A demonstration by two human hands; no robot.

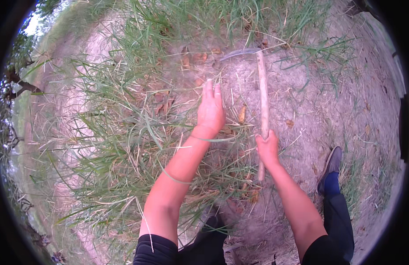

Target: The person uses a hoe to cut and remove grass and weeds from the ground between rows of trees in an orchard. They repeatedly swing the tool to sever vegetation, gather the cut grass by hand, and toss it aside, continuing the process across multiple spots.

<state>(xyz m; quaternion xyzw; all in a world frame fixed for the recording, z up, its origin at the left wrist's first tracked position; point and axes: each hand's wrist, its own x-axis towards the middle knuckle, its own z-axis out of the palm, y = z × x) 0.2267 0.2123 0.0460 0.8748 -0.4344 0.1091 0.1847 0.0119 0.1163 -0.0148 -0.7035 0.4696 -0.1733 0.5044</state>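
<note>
My right hand (268,149) is wrapped round the lower part of a long wooden handle that belongs to a sickle (263,95). From the handle's far end the thin curved blade reaches to the left, low over the bare soil. My left hand (211,108) is stretched out to the left of the handle, its visible fingers straight and nothing seen in them. Green and dry grass (138,145) surrounds my left forearm, and a few long blades lie across the wrist and arm.
Taller grass (231,22) grows at the far side, just beyond the blade. Dry brown leaves (242,114) are scattered on the pale soil. My shoe (331,165) stands at the right. Tree branches (23,84) show at the left rim.
</note>
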